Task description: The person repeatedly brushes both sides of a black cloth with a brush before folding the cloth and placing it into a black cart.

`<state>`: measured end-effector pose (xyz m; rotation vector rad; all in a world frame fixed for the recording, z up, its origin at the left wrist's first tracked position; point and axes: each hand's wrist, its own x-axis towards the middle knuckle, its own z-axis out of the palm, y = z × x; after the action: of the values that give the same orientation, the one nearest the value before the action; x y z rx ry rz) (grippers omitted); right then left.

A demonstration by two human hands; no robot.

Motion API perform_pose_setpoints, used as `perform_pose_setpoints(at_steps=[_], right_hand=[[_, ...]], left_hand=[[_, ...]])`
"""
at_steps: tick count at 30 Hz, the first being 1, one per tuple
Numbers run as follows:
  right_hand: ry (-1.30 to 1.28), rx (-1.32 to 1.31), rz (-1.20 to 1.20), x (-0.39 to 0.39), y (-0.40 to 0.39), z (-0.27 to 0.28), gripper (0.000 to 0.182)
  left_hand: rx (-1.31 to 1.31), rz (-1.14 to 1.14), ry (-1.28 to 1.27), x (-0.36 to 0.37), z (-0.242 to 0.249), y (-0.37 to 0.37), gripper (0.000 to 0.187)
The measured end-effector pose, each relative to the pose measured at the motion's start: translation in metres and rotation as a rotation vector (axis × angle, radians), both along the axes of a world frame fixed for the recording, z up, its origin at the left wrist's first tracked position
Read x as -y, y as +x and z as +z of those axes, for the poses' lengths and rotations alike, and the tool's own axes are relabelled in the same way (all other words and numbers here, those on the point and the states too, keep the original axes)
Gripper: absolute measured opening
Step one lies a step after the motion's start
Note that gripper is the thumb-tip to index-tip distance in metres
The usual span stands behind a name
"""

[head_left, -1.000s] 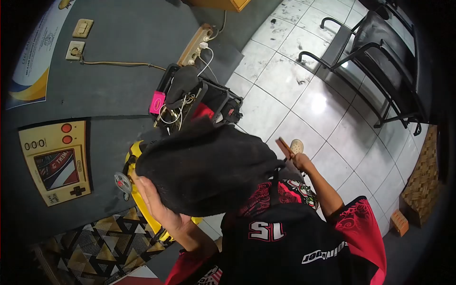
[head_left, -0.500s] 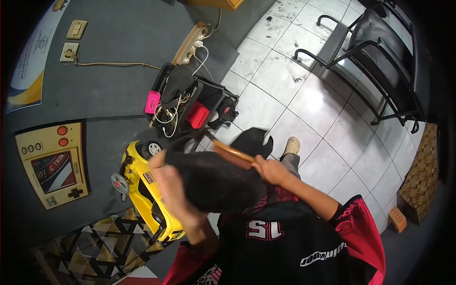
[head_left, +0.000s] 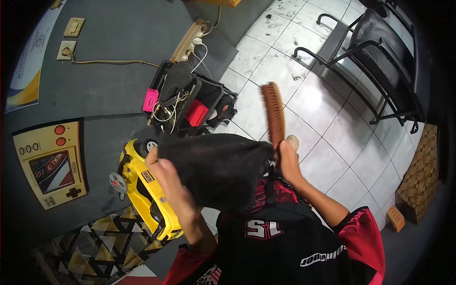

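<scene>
In my right hand (head_left: 288, 162) is a wooden brush (head_left: 274, 114) with reddish-brown bristles. It stands nearly upright, its bristles facing left, beyond the right end of a dark fabric piece (head_left: 213, 171). This piece is black, soft-looking and broad; its exact kind does not show. My left hand (head_left: 173, 185) grips its left end, with some fingers hidden by the fabric. Black-and-red patterned cloth (head_left: 280, 192) shows below it, above my black shirt (head_left: 270, 251).
A yellow toy car (head_left: 152, 204) stands at left, near a black rack (head_left: 209, 90) with cables and a pink box (head_left: 151, 100). At upper right are black chairs (head_left: 380, 61) on white tiles. An orange brush-like block (head_left: 395, 218) lies at right.
My right hand has lifted the brush off the black fabric, swinging it right and upright. My left hand has shifted slightly left with the fabric. The view has moved a little.
</scene>
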<state>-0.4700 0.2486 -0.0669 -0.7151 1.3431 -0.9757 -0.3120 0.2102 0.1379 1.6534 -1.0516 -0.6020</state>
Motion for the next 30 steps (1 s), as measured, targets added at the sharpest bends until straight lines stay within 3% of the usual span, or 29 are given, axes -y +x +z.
perform_pose_setpoints(at_steps=[2,3,5,8,9,10,12,13,14,15,17,18,20,21,22,23,25,27,28,30], right_hand=[[-0.382,-0.147,0.237,-0.007,0.005,0.032,0.020],[-0.502,-0.097,0.391,-0.006,0.006,0.046,0.015],[-0.609,0.029,0.521,-0.011,0.022,0.024,0.017],[-0.537,-0.502,0.664,-0.014,0.034,-0.073,0.031],[-0.474,-0.683,0.863,-0.019,0.034,-0.134,0.041],[-0.164,-0.743,0.793,-0.019,0.026,-0.156,0.046],[0.038,-0.836,0.694,-0.023,0.007,-0.190,0.048],[-0.008,-0.802,0.764,-0.035,-0.005,-0.235,0.049],[-0.048,-0.765,0.839,-0.043,-0.010,-0.268,0.050],[0.372,-0.647,0.629,-0.037,-0.012,-0.260,0.050],[0.323,-0.691,0.399,-0.038,-0.019,-0.247,0.048],[0.255,-0.586,0.261,-0.034,-0.019,-0.224,0.049],[0.150,-0.322,0.061,-0.006,-0.012,-0.101,0.043],[-0.023,-0.306,0.027,-0.007,-0.004,-0.089,0.038],[0.028,-0.012,0.041,-0.003,0.001,-0.025,0.035],[-0.084,0.161,0.067,-0.006,0.008,-0.002,0.030],[-0.503,-0.101,0.284,-0.012,0.016,0.031,0.021],[-0.747,-0.066,0.398,-0.012,0.028,0.037,0.024],[-0.747,-0.066,0.394,-0.013,0.029,0.027,0.024],[-0.483,-0.308,0.533,-0.015,0.035,-0.028,0.024]], left_hand=[[0.024,-0.064,0.004,0.000,-0.009,0.003,0.037],[0.046,-0.128,0.007,0.001,-0.016,0.006,0.037],[0.164,-0.097,-0.023,0.004,-0.020,0.009,0.037],[0.071,0.147,-0.112,0.007,0.015,-0.012,0.035],[-0.003,0.205,-0.180,0.009,0.028,-0.021,0.034],[-0.117,0.184,-0.232,0.010,0.031,-0.014,0.033],[-0.341,0.186,-0.304,0.002,0.031,0.004,0.033],[-0.345,0.173,-0.320,-0.001,0.028,0.013,0.033],[-0.528,0.114,-0.261,-0.005,0.026,0.024,0.033],[-0.706,0.062,-0.190,-0.008,0.025,0.029,0.033],[-0.762,0.066,-0.166,-0.004,0.019,0.030,0.034],[-0.785,0.124,-0.115,-0.005,0.009,0.036,0.033],[-0.788,0.146,-0.035,-0.009,-0.009,0.044,0.036],[-0.789,0.151,-0.025,-0.006,-0.010,0.039,0.036],[-0.572,0.131,-0.010,0.000,-0.011,0.028,0.038],[-0.355,0.109,0.003,0.006,-0.010,0.017,0.041],[-0.286,0.154,0.025,0.011,-0.009,0.007,0.046],[-0.187,0.095,-0.004,0.014,-0.012,0.010,0.047],[-0.193,0.115,-0.042,0.017,-0.002,0.002,0.048],[-0.161,0.188,-0.057,0.009,0.002,0.016,0.050]])
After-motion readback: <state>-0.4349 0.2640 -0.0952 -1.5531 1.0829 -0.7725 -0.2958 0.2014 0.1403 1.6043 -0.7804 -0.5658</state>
